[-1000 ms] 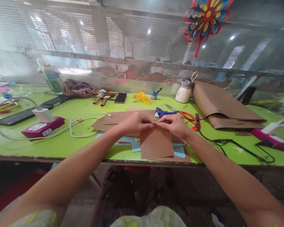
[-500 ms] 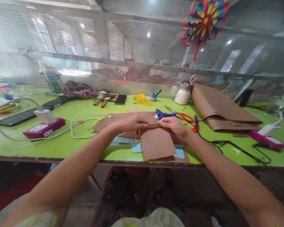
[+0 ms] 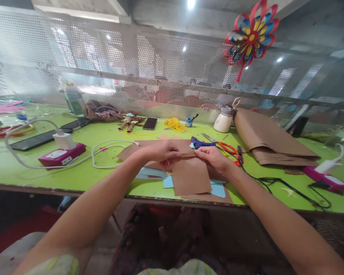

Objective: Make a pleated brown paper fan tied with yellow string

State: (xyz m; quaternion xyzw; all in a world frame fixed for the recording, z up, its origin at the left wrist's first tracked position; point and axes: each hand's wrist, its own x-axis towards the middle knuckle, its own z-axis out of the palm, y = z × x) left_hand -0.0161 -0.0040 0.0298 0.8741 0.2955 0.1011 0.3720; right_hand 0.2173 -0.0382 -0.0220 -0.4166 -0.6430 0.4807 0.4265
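Observation:
A brown paper sheet lies on the green table near its front edge, its far edge rolled or folded over. My left hand pinches that far edge at its left end, fingers closed. At the right end of the same edge my right hand is closed on the paper too. Light blue paper pieces and more brown sheets lie under it.
Just behind my hands lie a blue glue gun and orange-handled scissors. A stack of brown paper and a white bottle stand at the right. A white charger on a pink box, cables and phones lie at the left. A perforated screen backs the table.
My hands have slid apart along the paper's far edge, from touching at the middle to its two ends. The camera has tilted up slightly.

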